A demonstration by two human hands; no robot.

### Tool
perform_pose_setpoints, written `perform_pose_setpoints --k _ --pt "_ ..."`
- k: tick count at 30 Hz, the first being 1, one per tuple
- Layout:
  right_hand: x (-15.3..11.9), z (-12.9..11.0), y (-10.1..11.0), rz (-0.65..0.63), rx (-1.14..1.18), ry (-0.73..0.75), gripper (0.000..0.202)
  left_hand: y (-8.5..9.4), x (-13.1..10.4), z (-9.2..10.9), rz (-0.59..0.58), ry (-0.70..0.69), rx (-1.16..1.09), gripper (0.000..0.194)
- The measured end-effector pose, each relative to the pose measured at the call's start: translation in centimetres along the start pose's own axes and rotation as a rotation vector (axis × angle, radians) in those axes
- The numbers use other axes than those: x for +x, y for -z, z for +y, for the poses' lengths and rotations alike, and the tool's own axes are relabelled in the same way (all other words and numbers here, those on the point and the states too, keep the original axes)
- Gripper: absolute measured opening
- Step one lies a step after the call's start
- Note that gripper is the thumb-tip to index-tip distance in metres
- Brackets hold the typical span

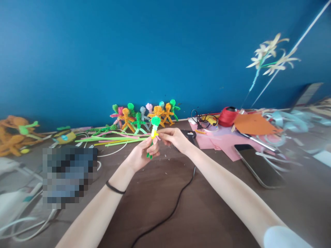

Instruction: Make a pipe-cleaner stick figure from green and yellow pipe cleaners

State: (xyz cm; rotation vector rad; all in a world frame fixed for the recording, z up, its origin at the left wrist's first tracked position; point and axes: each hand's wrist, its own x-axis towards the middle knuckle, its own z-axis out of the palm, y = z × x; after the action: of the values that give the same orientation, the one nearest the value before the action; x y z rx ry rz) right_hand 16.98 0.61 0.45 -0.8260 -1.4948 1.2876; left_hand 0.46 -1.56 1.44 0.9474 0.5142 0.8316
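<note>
My left hand [146, 151] is closed around a small pipe-cleaner figure [155, 121] and holds it upright above the table. The figure has a coiled green head, a white part below it, yellow wrapping, and green ends that show under my fingers. From the right, my right hand [173, 137] pinches at the figure's yellow middle, where a bit of pink shows; its fingertips partly cover what they grip. Just behind my left hand lies a bundle of loose green, pink and yellow pipe cleaners [116, 138].
Finished pipe-cleaner figures [139, 120] stand along the blue wall [129, 51]. To the right are a red thread spool [227, 117], orange sheet [254, 124], pink paper [214, 141] and phone [258, 165]. A pixelated object [69, 175] lies left; a black cable [176, 210] crosses the table.
</note>
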Motion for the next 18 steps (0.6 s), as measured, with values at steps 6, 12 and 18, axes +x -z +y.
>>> perform_pose_setpoints --k 6,12,18 --pt "0.03 0.17 0.06 0.056 -0.071 -0.024 0.027 -0.68 0.43 -0.54 0.306 -0.162 0.407 0.018" --pt "-0.02 0.32 0.04 0.035 -0.15 -0.011 0.026 -0.45 0.19 -0.8 0.572 -0.351 0.852 0.01" --pt "-0.06 -0.14 -0.39 0.052 -0.183 0.033 0.026 -0.78 0.49 -0.36 0.562 -0.299 0.7 0.006"
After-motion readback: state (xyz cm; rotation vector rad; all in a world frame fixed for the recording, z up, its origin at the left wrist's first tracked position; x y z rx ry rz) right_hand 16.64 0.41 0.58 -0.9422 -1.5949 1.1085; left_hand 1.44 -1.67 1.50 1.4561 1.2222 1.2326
